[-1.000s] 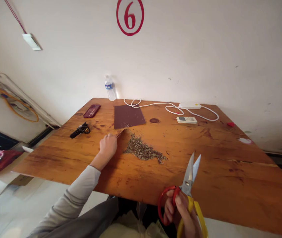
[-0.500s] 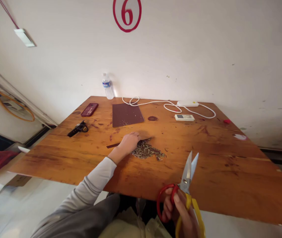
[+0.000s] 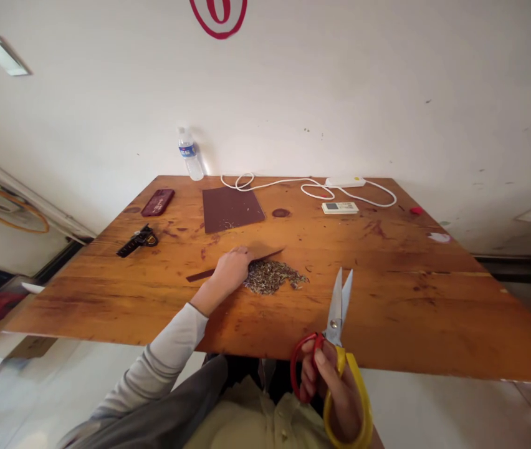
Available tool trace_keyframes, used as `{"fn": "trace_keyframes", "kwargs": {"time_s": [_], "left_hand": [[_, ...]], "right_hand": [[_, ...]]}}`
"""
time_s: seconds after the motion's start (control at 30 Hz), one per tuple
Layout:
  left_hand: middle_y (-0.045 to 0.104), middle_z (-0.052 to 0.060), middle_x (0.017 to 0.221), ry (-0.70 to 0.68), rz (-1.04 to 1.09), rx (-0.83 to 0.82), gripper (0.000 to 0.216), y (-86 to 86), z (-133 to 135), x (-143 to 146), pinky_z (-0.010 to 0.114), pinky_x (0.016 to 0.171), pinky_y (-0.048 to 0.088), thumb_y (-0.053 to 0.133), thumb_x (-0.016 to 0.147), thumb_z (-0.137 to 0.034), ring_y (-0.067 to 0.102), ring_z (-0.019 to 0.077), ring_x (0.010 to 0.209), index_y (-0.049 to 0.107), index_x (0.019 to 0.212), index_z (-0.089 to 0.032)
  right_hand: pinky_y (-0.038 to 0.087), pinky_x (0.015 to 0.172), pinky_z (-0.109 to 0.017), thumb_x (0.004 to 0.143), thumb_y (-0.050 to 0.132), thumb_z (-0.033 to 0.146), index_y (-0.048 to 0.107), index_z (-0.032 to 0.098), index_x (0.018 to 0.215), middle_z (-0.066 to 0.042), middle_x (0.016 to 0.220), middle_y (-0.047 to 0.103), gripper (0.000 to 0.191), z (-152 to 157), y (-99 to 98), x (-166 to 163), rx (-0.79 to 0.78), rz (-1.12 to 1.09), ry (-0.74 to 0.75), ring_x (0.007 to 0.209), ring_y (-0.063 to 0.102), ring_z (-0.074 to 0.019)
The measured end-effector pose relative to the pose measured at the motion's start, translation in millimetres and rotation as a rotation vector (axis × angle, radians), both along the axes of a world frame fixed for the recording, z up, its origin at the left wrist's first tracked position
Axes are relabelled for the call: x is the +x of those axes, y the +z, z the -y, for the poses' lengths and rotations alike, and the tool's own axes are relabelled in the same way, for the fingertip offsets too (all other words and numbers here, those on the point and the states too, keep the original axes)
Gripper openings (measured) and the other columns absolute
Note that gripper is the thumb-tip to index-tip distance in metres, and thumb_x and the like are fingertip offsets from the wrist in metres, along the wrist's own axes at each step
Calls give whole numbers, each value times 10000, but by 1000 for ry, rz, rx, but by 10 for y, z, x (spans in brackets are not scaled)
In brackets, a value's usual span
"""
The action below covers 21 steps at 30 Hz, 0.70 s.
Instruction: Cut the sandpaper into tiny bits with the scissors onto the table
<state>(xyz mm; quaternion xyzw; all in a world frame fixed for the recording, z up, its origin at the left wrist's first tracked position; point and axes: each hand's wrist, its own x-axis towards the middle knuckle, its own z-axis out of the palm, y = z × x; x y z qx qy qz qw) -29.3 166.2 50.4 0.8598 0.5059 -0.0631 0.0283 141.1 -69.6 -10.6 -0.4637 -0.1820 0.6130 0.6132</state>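
Observation:
My right hand point(image 3: 328, 374) is closed round the handles of a pair of scissors point(image 3: 335, 321), one loop red and the other yellow. Their blades point away from me and stand slightly apart. On the table, my left hand point(image 3: 232, 269) has its fingers closed on a narrow dark maroon strip point(image 3: 200, 275), whose two ends stick out on either side. Right beside those fingers lies a loose pile of small brown and pale shreds point(image 3: 272, 277). Part of the strip is hidden under the hand.
A maroon sheet point(image 3: 232, 211) with a few pale bits lies behind my left hand. Farther round are a phone point(image 3: 157, 202), a black strapped object point(image 3: 137, 241), a water bottle point(image 3: 191, 156), a white power strip point(image 3: 344, 181) with its cable, and a remote control point(image 3: 339, 207).
The view has shifted, so everything sits a little farther left and higher. My left hand stays at the pile with the strip; the scissor blades look slightly less spread.

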Motion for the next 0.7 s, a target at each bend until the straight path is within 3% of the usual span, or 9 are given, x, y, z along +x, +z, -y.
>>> {"fn": "trace_keyframes", "kwargs": {"time_s": [0.17,0.3,0.47,0.57,0.7], "left_hand": [[766,211,1193,-16,-1,80,404,99,-58,204,389,944,589,449,991,-24,722,324,1209,794,1186,-109],[765,248,1194,-61,-15,99,404,111,-175,540,432,982,585,420,1031,-39,723,351,1235,786,1200,-59],[780,223,1211,-234,0,38,359,30,-171,953,369,960,580,493,1040,-62,749,292,1185,790,1240,-88],[786,206,1224,-357,14,7,313,18,-64,992,362,994,556,547,1038,-90,720,291,1246,811,1205,-109],[800,162,1161,-505,7,-21,293,5,74,786,384,1008,523,583,1022,-89,712,289,1209,835,1157,-156]], "right_hand": [[469,486,-239,861,879,717,714,198,953,85,607,514,552,0,19,-9,-1,8,21,479,498,-101],[478,485,-250,858,882,711,717,195,953,85,616,502,550,-17,61,-10,12,22,1,487,480,-105],[489,489,-269,883,878,668,739,195,949,70,614,508,497,-4,92,0,23,44,-48,498,498,-123],[492,497,-278,884,886,651,748,192,943,58,627,521,482,15,97,14,16,44,-74,516,505,-132],[490,506,-283,877,888,661,749,202,955,53,654,522,486,29,103,41,5,37,-72,538,503,-135]]}}
